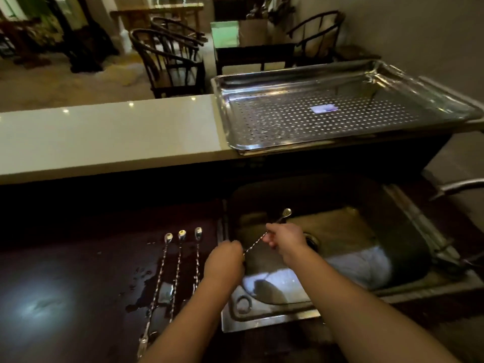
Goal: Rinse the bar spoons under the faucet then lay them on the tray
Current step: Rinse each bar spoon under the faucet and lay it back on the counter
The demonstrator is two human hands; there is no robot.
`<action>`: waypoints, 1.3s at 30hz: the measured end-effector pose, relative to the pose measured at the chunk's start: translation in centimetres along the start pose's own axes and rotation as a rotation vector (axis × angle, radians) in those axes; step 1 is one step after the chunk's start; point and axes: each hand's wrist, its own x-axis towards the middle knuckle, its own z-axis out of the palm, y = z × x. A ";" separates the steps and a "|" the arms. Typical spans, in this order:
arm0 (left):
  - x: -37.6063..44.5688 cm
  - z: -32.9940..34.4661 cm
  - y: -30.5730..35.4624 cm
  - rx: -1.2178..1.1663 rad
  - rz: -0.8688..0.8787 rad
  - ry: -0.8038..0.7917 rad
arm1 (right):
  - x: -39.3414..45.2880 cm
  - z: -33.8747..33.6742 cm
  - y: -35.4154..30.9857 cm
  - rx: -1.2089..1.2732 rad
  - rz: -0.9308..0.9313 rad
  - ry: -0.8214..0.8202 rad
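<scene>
Three bar spoons [178, 260] are lying side by side on the wet dark surface [78, 271], just left of the sink [392, 231]. Over the sink's left edge, the left hand [225, 263] and right hand [285, 238] are gripping a fourth bar spoon [284, 215], fingers clamped around its twisted stem. The perforated tray [340, 113] is sitting at the far right.

1. A dark worktop [78, 271], wet in patches, carries three bar spoons [179, 268] lying side by side, bowls away from the person, just left of the left hand's fingers [233, 248].
2. A steel sink [408, 258] is set into it, beneath both hands' fingers.
3. A pale raised counter [110, 137] beyond the fingers carries a perforated steel tray [262, 148].
</scene>
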 end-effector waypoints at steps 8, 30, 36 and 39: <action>0.9 1.7 9.0 -0.037 0.052 0.233 | 1.0 -9.5 0.2 0.281 0.080 0.010; 3.4 7.9 24.0 -2.149 -0.597 0.231 | 1.7 -21.2 -0.2 0.591 0.141 0.078; 3.7 8.0 24.3 -2.112 -0.593 0.272 | 1.9 -21.5 -0.5 0.546 0.155 0.068; 3.8 7.8 24.3 -2.097 -0.600 0.289 | 2.1 -21.5 -0.7 0.544 0.161 0.067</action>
